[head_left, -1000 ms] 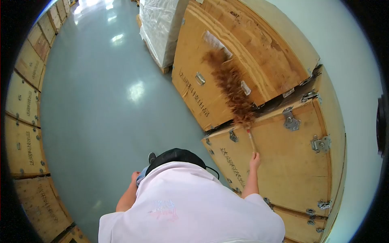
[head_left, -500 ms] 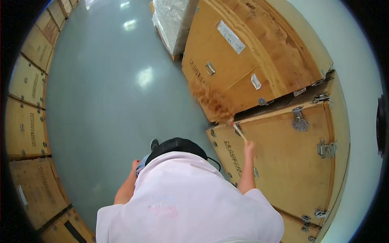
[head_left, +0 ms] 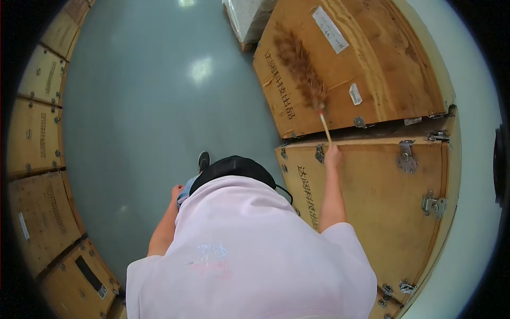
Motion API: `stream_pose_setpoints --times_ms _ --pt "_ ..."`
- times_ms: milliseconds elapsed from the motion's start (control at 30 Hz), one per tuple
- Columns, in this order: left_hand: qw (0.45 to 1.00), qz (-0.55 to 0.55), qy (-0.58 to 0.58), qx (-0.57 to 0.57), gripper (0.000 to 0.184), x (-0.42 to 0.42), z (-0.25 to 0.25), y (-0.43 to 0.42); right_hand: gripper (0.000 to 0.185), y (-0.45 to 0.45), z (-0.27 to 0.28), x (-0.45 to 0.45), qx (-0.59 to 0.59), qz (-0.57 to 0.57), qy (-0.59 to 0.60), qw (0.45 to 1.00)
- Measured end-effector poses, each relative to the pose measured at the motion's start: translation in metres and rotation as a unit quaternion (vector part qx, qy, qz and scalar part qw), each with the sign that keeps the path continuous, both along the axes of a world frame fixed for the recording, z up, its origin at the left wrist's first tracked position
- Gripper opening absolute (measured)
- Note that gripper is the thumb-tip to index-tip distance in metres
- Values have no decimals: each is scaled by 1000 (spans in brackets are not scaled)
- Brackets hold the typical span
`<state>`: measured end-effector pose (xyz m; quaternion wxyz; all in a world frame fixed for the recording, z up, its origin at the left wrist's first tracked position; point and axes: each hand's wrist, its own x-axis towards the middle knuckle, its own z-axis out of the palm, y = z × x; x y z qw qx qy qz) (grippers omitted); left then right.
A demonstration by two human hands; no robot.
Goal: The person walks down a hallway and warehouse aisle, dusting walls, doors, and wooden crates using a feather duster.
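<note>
My right hand [head_left: 333, 155] is closed around the thin handle of a brown feather duster [head_left: 303, 66]. The duster points forward, and its feathers lie over the front face of a wooden crate [head_left: 366, 69]. Below my right hand is the face of a second wooden crate [head_left: 366, 186] with metal latches. At my left side, my left hand [head_left: 178, 190] hangs beside my thigh with its fingers curled in. Nothing shows in it.
More wooden crates [head_left: 42, 135] line the left side of the aisle. A plastic-wrapped load [head_left: 249, 18] stands on a pallet ahead. A pale wall [head_left: 475, 159] runs along the right. Grey glossy floor [head_left: 133, 106] lies between the rows.
The duster has swung forward and up, from the gap between the two crates onto the farther crate's face. My right hand moved forward with it. One foot has come further into view.
</note>
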<state>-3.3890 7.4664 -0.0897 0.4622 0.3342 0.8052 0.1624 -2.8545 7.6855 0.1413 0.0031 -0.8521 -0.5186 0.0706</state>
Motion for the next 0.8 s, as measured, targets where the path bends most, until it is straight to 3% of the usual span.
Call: stream_pose_setpoints --times_ms 167,267,333,467,633,667,733,800 --pt "999 11 34 -11 25 12 17 -20 32 -55 -69 31 -167 -82 -9 983" --pt "998 24 52 -8 25 20 23 -29 31 -80 -93 38 -197 -110 -17 974" --pt "999 25 47 -10 26 23 19 -33 25 -86 -88 21 -238 -228 61 942" --pt "998 34 46 -10 27 36 4 -39 15 -90 -167 43 -231 -240 218 917" --pt "997 23 68 5 27 48 -7 -43 9 -64 -208 37 -200 -269 536 775" --pt "998 39 51 13 27 53 -7 -44 9 -55 -195 27 -202 -262 534 778" --pt "997 69 39 5 27 59 -10 -48 9 -28 -141 -7 -233 -142 362 891" --pt "994 102 33 -4 26 63 -3 -47 9 -5 -139 -15 -193 -99 311 925"
